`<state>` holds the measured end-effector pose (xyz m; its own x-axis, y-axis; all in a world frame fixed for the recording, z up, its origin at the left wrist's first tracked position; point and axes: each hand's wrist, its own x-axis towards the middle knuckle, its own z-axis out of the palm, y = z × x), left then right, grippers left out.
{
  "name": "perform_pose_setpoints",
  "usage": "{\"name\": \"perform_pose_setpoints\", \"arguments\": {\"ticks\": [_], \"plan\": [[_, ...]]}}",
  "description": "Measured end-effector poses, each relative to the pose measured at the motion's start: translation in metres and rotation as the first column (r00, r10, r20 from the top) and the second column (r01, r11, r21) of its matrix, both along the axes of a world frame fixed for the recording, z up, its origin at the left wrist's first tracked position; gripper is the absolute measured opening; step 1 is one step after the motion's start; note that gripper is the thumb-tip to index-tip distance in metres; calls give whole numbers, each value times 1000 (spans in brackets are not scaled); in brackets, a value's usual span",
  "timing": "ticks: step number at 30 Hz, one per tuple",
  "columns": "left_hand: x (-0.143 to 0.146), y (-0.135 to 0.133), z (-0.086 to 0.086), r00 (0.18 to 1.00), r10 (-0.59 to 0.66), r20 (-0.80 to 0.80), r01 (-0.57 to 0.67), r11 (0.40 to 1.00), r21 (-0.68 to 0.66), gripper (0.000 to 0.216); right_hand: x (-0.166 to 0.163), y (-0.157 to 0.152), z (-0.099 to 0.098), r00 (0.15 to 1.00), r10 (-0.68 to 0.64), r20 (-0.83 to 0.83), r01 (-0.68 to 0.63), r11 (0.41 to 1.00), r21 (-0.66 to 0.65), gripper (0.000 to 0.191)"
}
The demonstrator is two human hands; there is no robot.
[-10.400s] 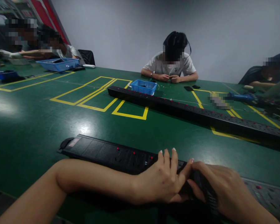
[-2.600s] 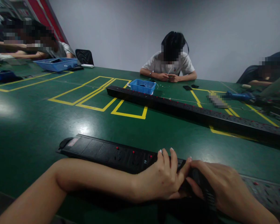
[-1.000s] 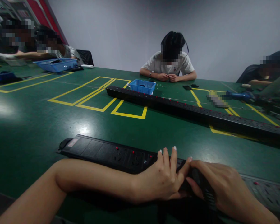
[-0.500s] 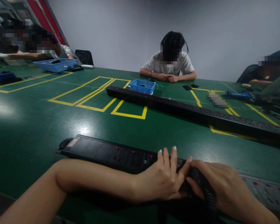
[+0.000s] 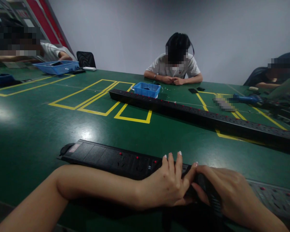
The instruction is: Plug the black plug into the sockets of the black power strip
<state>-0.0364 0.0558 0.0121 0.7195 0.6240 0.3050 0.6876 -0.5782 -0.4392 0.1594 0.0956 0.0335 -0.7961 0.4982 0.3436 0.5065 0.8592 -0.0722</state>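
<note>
A long black power strip (image 5: 106,158) with red buttons lies across the near edge of the green table (image 5: 33,129). My left hand (image 5: 167,185) rests on it, fingers together and stretched over its top, thumb meeting my right hand. My right hand (image 5: 223,193) is closed round a dark ribbed part (image 5: 211,196) pressed onto the strip. What lies under the fingers is hidden.
A second, longer black power strip (image 5: 195,116) crosses the table's middle, behind it a small blue bin (image 5: 146,89). A person in a white shirt (image 5: 173,67) sits opposite. Other people sit at far left and right, with a blue tray (image 5: 59,67) and yellow floor-tape boxes (image 5: 96,98).
Nothing much: both hands stay on the near strip in the same grip. The people at the far left have shifted a little.
</note>
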Motion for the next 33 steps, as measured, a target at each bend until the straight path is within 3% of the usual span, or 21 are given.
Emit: {"name": "perform_pose_setpoints", "arguments": {"ticks": [33], "plan": [[2,0,-3,1000,2,20,-2,1000,-10,70,-2,-1,3,1000,-1,-6,1,1000,-9,10]]}}
